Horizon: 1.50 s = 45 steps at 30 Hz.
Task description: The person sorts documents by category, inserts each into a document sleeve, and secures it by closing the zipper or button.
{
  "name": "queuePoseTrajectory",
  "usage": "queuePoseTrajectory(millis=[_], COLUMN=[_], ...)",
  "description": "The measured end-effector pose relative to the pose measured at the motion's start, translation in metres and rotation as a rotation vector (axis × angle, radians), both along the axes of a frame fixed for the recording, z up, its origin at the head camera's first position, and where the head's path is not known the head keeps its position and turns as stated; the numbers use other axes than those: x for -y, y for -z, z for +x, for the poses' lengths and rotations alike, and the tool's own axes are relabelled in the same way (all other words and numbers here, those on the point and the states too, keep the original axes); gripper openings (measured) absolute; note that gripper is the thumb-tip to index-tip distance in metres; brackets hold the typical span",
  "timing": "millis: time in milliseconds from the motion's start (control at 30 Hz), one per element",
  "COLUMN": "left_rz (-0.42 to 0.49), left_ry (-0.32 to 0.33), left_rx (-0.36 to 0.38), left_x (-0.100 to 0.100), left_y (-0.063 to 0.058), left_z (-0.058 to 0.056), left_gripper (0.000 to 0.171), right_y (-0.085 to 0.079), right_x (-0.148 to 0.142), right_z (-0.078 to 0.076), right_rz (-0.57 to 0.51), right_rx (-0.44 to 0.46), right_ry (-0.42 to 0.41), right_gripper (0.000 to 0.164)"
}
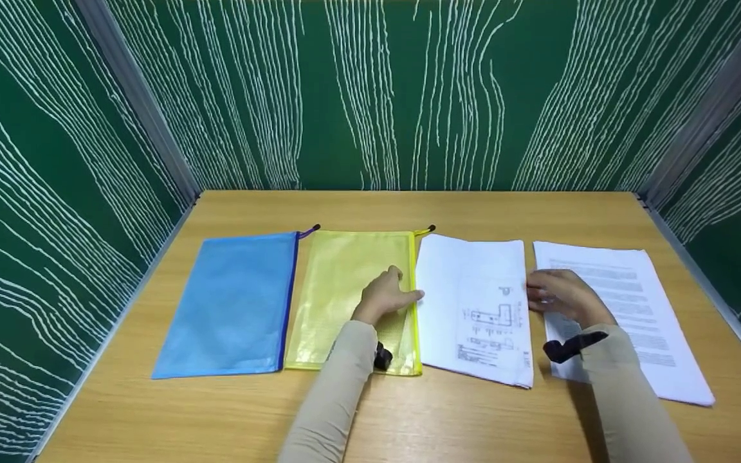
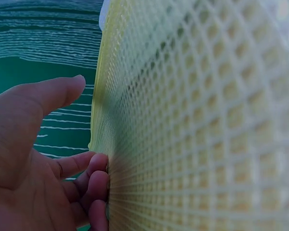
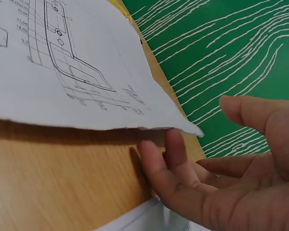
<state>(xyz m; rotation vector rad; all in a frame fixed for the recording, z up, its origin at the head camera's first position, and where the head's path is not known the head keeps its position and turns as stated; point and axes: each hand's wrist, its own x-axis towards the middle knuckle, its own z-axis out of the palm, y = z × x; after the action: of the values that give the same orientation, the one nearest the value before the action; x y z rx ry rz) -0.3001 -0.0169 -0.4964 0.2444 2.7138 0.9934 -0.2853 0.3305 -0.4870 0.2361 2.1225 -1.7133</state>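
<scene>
Row on the table: on the wood-grained table (image 1: 409, 418), from left to right, lie a blue pouch (image 1: 235, 302), a yellow pouch (image 1: 338, 276), the drawing sheets (image 1: 467, 270) and a printed stack (image 1: 640, 308).
In the way: my left hand (image 1: 384, 297) and sleeve (image 1: 329, 402) cover part of the yellow pouch; my right forearm crosses the printed stack.
Left hand: fingertips rest on the yellow mesh, thumb spread away towards the drawing sheets.
Right hand: fingertips of my right hand (image 1: 567, 296) touch the right edge of the drawing sheets, thumb held apart, pinching nothing.
Drawing sheets: white paper with line drawings, just beside the yellow pouch; the edge at my fingers is wavy and lifted, with shadow beneath.
Printed stack: white, slanted, lines of text.
Pouches: rectangular, the yellow one see-through with a fine grid, the blue one purple-edged; each has a dark-tipped pull at its upper right corner.
Contents: I cannot tell whether either pouch holds anything.
Walls: green panels (image 1: 316, 77) with wavering white lines, grey posts (image 1: 142, 96) at the corners.
</scene>
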Motion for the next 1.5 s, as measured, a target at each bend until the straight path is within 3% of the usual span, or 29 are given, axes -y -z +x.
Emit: queuePoseTrajectory(millis=[267,567,933,1267,1500], left_rz=[-0.073,-0.074,-0.058,0.100,0.341], left_ry=[0.002,-0.011,0.021,0.030,0.062], left_rx=[-0.023,-0.014,-0.028,0.027,0.095], left_x=[-0.003,-0.003,0.002,0.012,0.023], left_y=[0.004,0.003,0.010,0.012,0.020], left_z=[-0.002,-0.002,-0.005,-0.009,-0.010], left_gripper=[0.071,0.074,0.076,0.065,0.057], right_y=[0.004,0.011,0.015,0.014,0.014], right_x=[0.003,0.005,-0.005,-0.008,-0.008], right_z=[0.002,0.004,0.007,0.010,0.012], right_rz=[-0.008,0.100,0.080,0.030,-0.015], right_rx=[0.037,0.021,-0.001,-0.025,-0.011], right_ry=[-0.060,-0.099,-0.114,-0.109,-0.103], right_gripper=[0.082,0.079,0.077,0.078,0.071])
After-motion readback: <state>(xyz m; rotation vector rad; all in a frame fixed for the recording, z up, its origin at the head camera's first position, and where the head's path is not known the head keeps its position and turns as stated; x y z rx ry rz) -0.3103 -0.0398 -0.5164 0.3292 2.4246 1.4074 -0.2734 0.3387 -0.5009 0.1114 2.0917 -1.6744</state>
